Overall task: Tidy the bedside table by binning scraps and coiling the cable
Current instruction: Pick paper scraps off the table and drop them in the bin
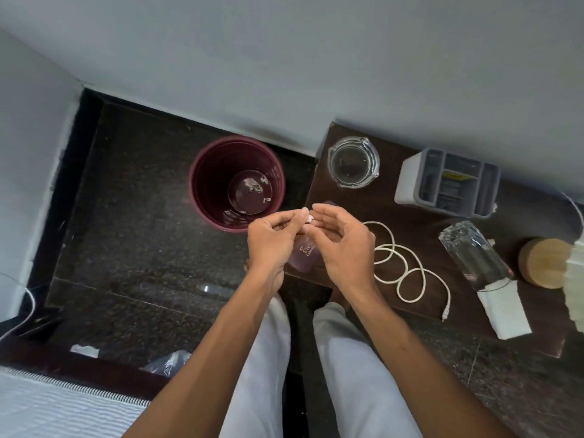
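Note:
My left hand (274,245) and my right hand (343,245) meet over the left edge of the dark wooden bedside table (420,222). Between their fingertips is a small white paper scrap (310,220); the left thumb and forefinger pinch it, and the right fingers curl beside it. A maroon bin (237,183) stands on the floor just left of the table, with several white scraps at its bottom. A white cable (399,263) lies in loose loops on the table, right of my right hand, its plug end near the front edge.
On the table: a glass ashtray (353,161), a grey organiser box (448,183), a clear plastic bottle lying down (474,256), a round wooden lid (545,262), white tissue (502,308) and a pink card (304,252) under my hands. Plastic and paper litter (167,363) lies on the floor by the bed.

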Available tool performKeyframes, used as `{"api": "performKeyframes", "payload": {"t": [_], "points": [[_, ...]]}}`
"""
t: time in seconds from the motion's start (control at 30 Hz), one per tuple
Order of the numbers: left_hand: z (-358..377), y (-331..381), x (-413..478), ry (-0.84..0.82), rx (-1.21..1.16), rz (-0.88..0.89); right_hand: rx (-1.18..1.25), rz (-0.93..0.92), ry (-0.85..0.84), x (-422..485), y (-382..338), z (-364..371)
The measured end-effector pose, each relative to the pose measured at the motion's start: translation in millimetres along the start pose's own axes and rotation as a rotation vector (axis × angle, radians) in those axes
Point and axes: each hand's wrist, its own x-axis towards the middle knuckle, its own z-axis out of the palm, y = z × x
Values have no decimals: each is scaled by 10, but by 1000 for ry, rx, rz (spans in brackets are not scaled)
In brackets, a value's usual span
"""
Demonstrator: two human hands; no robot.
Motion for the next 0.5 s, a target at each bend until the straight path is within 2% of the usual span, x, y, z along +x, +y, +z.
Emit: {"api": "performKeyframes", "payload": {"t": [0.17,0.5], "points": [[-242,106,143,-53,-2,0,-109,-75,-31,180,-44,292],[-707,300,661,-50,-273,-160,-254,-69,-18,677,-18,1011]]}}
